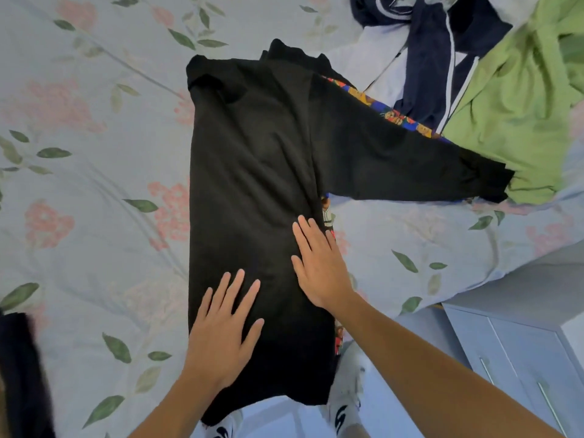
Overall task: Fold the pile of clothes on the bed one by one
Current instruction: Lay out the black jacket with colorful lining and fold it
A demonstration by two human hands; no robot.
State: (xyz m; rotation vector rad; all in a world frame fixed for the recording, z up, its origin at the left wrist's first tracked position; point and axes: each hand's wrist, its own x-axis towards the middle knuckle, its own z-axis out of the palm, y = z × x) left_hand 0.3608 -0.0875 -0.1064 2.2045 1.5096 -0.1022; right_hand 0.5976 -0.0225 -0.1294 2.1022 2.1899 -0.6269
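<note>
A black long-sleeved top (252, 159) lies flat on the floral bed sheet (79, 184), its body folded into a long strip running away from me. One sleeve (410, 159) with a colourful patterned stripe stretches out to the right. My left hand (221, 336) rests flat on the lower part of the top, fingers spread. My right hand (319, 267) presses flat on the top's right edge, just above the left hand. Neither hand grips the cloth. The pile of clothes (474, 74) sits at the upper right: a green garment, a navy one with white piping, and white cloth.
A dark garment (19, 374) lies at the lower left edge of the bed. A pale cabinet (521, 349) with bar handles stands at the lower right, beside the bed. My white sneakers (344, 403) show on the floor below the top's hem.
</note>
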